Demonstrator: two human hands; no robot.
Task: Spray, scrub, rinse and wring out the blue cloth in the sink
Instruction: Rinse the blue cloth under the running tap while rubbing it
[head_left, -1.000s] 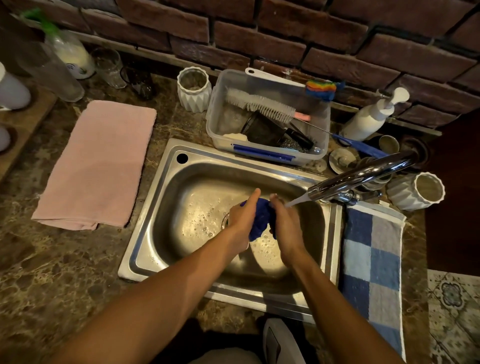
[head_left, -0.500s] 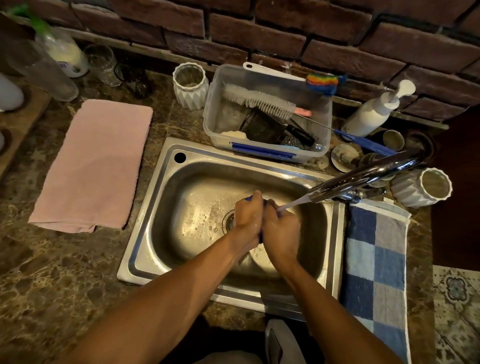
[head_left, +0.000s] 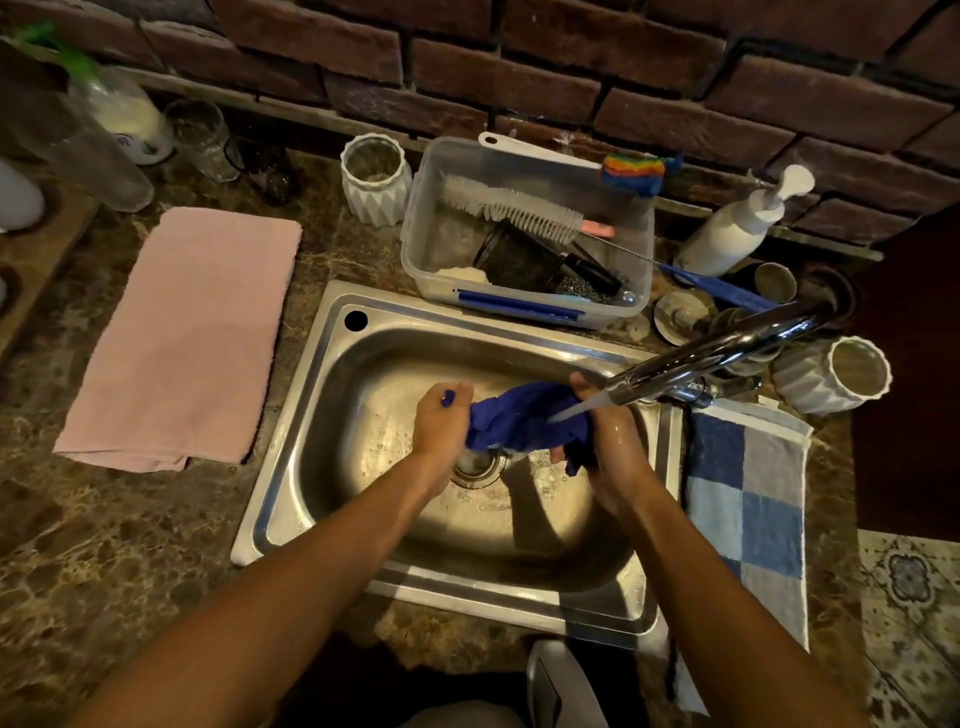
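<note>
The wet blue cloth (head_left: 519, 418) is bunched and stretched between both hands above the drain of the steel sink (head_left: 332, 395). My left hand (head_left: 441, 421) grips its left end, with a bit of cloth poking out between the fingers. My right hand (head_left: 615, 441) grips the right end, and a tail of cloth hangs below it. Water streams from the chrome tap (head_left: 727, 348) onto the cloth. A spray bottle (head_left: 111, 98) with a green top stands at the far left back of the counter.
A pink towel (head_left: 192, 332) lies left of the sink and a blue checked towel (head_left: 748, 499) lies to its right. Behind the sink sit a clear tub of brushes (head_left: 524, 234), a white pump bottle (head_left: 737, 228), white ribbed cups (head_left: 374, 176) (head_left: 836, 374) and glasses.
My hands were pressed together around the cloth half a second ago. They have since pulled apart, spreading the cloth between them under the running water.
</note>
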